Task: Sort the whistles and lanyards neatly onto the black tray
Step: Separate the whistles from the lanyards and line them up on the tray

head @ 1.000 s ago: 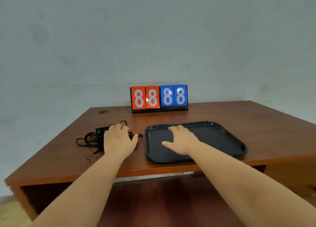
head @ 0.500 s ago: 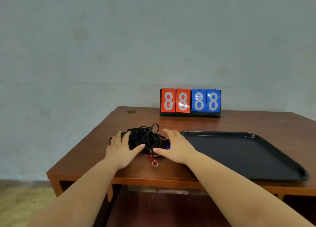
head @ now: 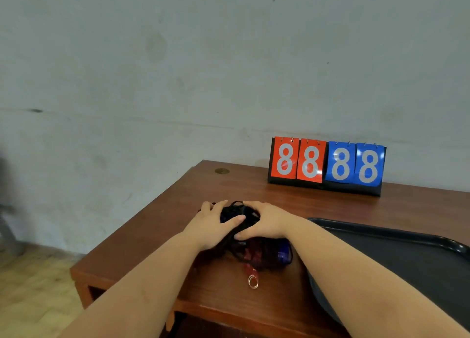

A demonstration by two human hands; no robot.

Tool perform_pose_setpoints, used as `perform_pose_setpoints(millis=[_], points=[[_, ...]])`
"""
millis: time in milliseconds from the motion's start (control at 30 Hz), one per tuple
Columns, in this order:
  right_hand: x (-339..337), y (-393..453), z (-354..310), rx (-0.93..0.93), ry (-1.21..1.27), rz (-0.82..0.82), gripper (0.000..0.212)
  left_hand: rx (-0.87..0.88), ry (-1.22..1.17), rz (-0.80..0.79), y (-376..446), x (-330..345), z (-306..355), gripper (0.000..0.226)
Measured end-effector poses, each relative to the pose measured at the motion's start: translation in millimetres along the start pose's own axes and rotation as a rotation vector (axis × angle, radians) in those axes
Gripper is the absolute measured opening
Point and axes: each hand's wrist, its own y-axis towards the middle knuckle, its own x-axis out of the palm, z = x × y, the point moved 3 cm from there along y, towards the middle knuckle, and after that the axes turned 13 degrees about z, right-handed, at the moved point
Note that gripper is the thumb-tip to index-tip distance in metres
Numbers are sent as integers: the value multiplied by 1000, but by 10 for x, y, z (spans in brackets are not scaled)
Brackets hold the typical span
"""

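A tangled bundle of black lanyards with whistles (head: 256,251) lies on the wooden table, left of the black tray (head: 396,259). A blue whistle (head: 283,252) and a red whistle (head: 248,255) show through the cords, and a metal key ring (head: 253,281) trails out toward me. My left hand (head: 213,225) and my right hand (head: 264,223) are both cupped over the top of the bundle, fingers curled around the cords. The tray holds nothing that I can see.
A flip scoreboard (head: 326,163) reading 88 in red and 88 in blue stands at the table's back edge. The wooden table (head: 178,205) ends at its left corner close to the bundle. A pale wall is behind; wooden floor lies lower left.
My right hand left the tray and joined the left on the bundle. Both hands gathered the spread cords into a heap. My view swung left.
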Motion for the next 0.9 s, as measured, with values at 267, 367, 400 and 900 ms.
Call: perform_pose_setpoints(millis=[267,367,400,900], points=[[-4,8,183,-61,168,177,41,46,-37,134,21,168,195,43],[-27,-27,240,-73,235,276,26,67,-80,166,29,215,297,34],[-42,-32,263,-64,256,299,22,79,-90,177,35,225,327,31],[-762,-274,81,-169,222,553,12,308,-100,287,143,-333,1014,23]])
